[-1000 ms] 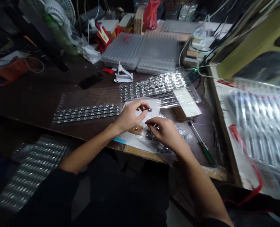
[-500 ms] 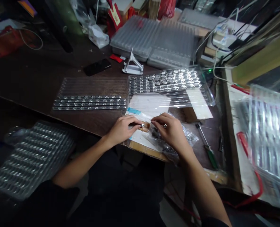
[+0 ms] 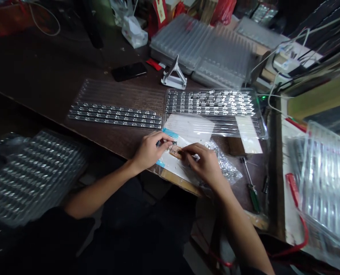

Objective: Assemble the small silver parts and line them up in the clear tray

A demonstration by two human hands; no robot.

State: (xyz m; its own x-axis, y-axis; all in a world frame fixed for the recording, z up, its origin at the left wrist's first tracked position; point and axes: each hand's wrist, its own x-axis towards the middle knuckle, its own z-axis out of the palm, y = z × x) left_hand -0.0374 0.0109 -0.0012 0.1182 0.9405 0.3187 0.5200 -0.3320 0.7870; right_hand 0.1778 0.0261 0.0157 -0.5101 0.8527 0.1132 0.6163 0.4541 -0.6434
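Observation:
My left hand [image 3: 152,149] pinches a small dark electronic part [image 3: 174,143] between thumb and fingertips. Just to its right, my right hand [image 3: 202,158] has its fingers pressed together at the end of a small brown block [image 3: 175,152]; what they hold, if anything, is too small to make out. The block lies on a white board [image 3: 187,124] with blue tape [image 3: 170,133] on it. Beside and partly under my right hand is a clear plastic bag [image 3: 225,162] of small shiny metal parts.
Clear trays hold rows of small parts, one at the left [image 3: 115,114] and one at the right [image 3: 210,101]. A green-handled screwdriver [image 3: 253,196] lies to the right. Behind are a phone [image 3: 129,71], a white stand [image 3: 174,76] and stacked empty trays [image 3: 181,40]. More filled trays [image 3: 29,175] are stacked lower left.
The whole view has shifted and turned slightly. My right hand has come closer to my left, its fingertips now at the brown block. The part in my left hand sits just above the block.

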